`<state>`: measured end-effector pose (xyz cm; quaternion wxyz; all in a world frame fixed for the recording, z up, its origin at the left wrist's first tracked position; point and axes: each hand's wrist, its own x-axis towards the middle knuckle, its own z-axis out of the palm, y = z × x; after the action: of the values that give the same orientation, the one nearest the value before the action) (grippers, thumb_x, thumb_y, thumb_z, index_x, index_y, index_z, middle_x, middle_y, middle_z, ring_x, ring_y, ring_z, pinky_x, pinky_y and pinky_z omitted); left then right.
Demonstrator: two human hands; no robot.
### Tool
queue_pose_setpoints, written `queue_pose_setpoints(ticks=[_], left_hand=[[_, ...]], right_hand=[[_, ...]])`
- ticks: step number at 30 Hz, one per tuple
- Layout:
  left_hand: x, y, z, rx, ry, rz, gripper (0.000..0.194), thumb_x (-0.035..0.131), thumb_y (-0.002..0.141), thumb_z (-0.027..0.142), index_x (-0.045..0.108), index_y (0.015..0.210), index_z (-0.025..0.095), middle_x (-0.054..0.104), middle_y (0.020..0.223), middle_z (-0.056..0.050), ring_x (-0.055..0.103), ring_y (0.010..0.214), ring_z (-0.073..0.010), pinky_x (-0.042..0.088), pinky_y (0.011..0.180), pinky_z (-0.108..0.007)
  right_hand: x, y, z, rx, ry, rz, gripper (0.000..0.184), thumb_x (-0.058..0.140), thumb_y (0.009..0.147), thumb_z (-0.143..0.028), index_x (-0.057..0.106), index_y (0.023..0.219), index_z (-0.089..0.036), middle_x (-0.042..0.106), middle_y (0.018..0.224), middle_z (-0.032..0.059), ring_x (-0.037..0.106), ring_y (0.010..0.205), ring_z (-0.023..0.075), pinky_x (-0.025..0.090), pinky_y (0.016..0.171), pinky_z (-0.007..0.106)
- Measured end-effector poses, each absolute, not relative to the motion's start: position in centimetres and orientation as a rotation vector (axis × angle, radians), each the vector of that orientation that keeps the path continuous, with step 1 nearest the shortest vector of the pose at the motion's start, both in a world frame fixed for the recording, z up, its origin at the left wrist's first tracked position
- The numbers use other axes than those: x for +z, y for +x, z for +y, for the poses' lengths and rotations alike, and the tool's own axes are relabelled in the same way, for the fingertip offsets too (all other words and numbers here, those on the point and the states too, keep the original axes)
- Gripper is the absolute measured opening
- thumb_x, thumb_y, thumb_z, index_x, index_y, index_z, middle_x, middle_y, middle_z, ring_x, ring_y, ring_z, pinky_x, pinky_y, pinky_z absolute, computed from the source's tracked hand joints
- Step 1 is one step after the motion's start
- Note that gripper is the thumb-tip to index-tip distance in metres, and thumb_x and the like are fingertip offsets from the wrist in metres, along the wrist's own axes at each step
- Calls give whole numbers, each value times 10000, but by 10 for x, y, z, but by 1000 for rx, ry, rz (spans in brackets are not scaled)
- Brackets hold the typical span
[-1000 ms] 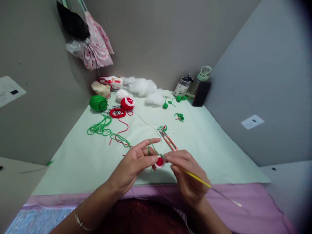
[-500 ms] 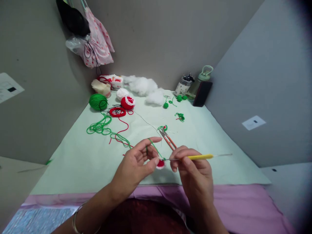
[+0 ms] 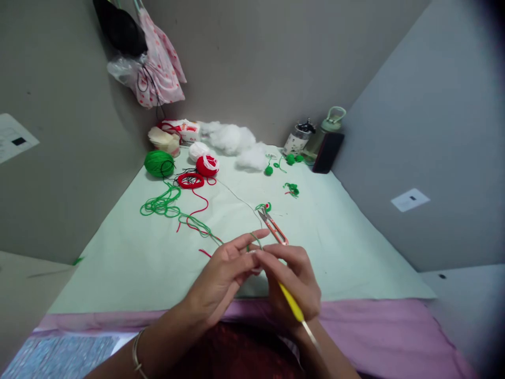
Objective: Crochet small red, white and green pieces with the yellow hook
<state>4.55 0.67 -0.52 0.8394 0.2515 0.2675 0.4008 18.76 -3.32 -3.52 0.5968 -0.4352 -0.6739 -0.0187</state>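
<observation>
My left hand (image 3: pixel 223 276) pinches a small crocheted piece (image 3: pixel 256 270), mostly hidden behind the fingers. A strand of green yarn (image 3: pixel 256 240) runs over its raised index finger down to the piece. My right hand (image 3: pixel 295 273) keeps a yellow-handled crochet hook (image 3: pixel 292 302) in the palm, its rear metal end pointing down toward my wrist. The right thumb and index finger meet the left fingertips at the piece; the hook's working tip is hidden. Just beyond the hands lie thread snips (image 3: pixel 275 230) with orange handles, touching a small green, red and white crocheted bit (image 3: pixel 268 207).
On the left are a green yarn ball (image 3: pixel 159 163), loose green yarn (image 3: pixel 161 204), a red-and-white ball (image 3: pixel 207 166) and a red coil (image 3: pixel 190 181). White stuffing (image 3: pixel 232 139) lies at the back. A bottle (image 3: pixel 331 123) and a phone (image 3: pixel 329 152) stand back right.
My right hand has moved left to the piece, and the hook has swung from nearly level to slanting down toward me. The red-and-white piece is now mostly covered.
</observation>
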Motion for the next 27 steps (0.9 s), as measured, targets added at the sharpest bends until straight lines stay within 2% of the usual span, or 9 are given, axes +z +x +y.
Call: queue_pose_setpoints(ticks=[4,7,10,15,19,27], left_hand=[[-6,36,14,808,495,563,414,951,737,265,863,1132,177,680,824,-20,550,742,-92,477,760,-204],[-3,33,15,836,564,597,265,936,757,261,883,1001,172,657,744,-8,547,718,-85,445,721,-182],[-1,36,10,881,659,585,245,918,779,260,882,1016,211,691,781,-9,576,737,-93,454,738,-195],[-4,41,5,905,755,577,331,913,809,249,855,1131,297,773,922,-15,656,840,-128,500,818,-242],[-5,35,5,919,804,631,322,897,844,278,845,1159,316,768,932,-5,664,876,-132,503,852,-248],[-4,39,6,944,778,616,303,913,818,281,863,1117,283,762,888,-19,640,799,-129,496,792,-255]], right_hand=[[-24,198,-32,325,-981,-1391,288,630,1009,-96,806,1132,-287,751,916,40,718,832,190,606,734,351],[-15,205,-30,669,-901,-1133,160,660,1020,-226,815,998,-255,717,835,29,662,675,156,562,622,314],[-14,205,-27,898,-816,-1056,143,705,1001,-307,817,940,-242,703,827,28,631,640,139,526,567,279],[-23,199,-27,818,-867,-1186,146,702,1007,-226,834,1021,-284,783,983,46,683,894,173,553,718,290],[-24,199,-26,871,-852,-1158,172,679,1022,-220,829,1042,-302,789,989,20,660,760,136,545,682,292],[-21,199,-26,865,-828,-1212,184,672,1022,-205,828,1057,-295,744,1005,21,659,778,134,548,695,294]])
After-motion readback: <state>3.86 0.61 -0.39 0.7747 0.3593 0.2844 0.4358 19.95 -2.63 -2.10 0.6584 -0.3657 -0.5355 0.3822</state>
